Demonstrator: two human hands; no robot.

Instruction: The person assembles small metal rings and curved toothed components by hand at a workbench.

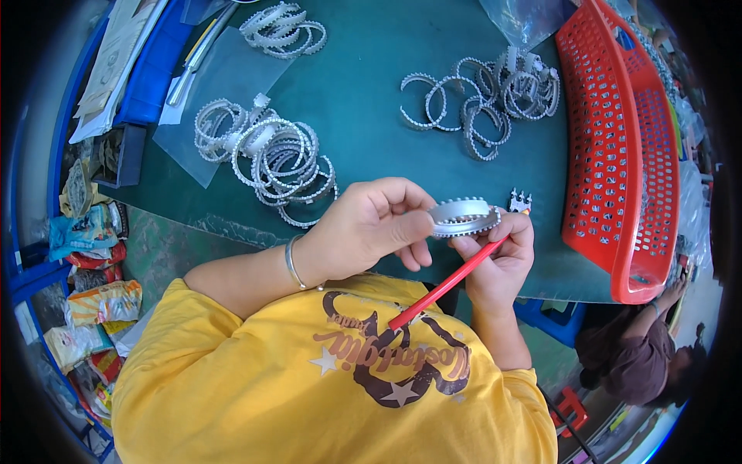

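Note:
My left hand (375,226), with a silver bangle on its wrist, pinches a silver toothed ring (461,218) between thumb and fingers, in front of my chest. My right hand (501,259) grips the ring's other side and also holds a long red stick-like tool (448,284), which slants down toward my yellow shirt. Just beyond my right fingers is a small silver toothed piece (521,201) with a spot of orange; I cannot tell whether it joins the tool. Loose toothed rings (282,162) lie heaped on the green tabletop (363,100) beyond my left hand.
More rings lie in a pile (495,93) at the back right and another (284,31) at the back left. A red perforated basket (603,155) stands along the right edge. Blue trays and papers (116,69) are at the left. Another person (638,348) is at lower right.

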